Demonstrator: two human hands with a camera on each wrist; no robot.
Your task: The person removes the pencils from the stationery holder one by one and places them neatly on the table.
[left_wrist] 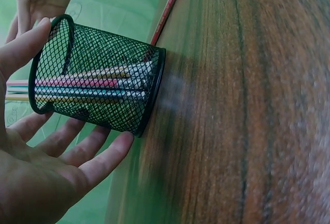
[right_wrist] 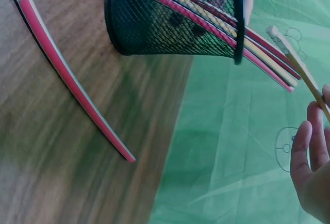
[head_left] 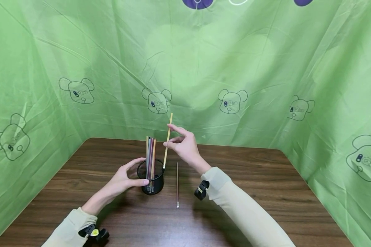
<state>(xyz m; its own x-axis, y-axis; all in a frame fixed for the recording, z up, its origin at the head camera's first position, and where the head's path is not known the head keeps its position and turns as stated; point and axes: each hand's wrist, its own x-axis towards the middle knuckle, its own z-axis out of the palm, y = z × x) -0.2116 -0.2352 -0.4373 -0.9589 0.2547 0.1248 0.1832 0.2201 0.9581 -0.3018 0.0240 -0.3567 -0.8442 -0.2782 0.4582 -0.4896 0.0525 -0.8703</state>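
Note:
A black mesh pencil holder (head_left: 158,186) stands upright on the table, with several coloured pencils (head_left: 150,151) leaning inside. My left hand (head_left: 123,179) holds it from the left, thumb at the near rim and fingers along the far side. Above and right of the holder, my right hand (head_left: 185,145) pinches a yellow pencil (head_left: 166,154), nearly upright with its eraser end down. In the right wrist view, that eraser end (right_wrist: 273,32) is apart from the holder's mouth. A red pencil (head_left: 177,185) lies on the table right of the holder.
The brown wooden table (head_left: 250,192) is enclosed at the back and sides by a green curtain (head_left: 198,68) printed with bear faces. A black wrist camera (head_left: 201,190) sits on the right sleeve, another camera (head_left: 96,235) on the left.

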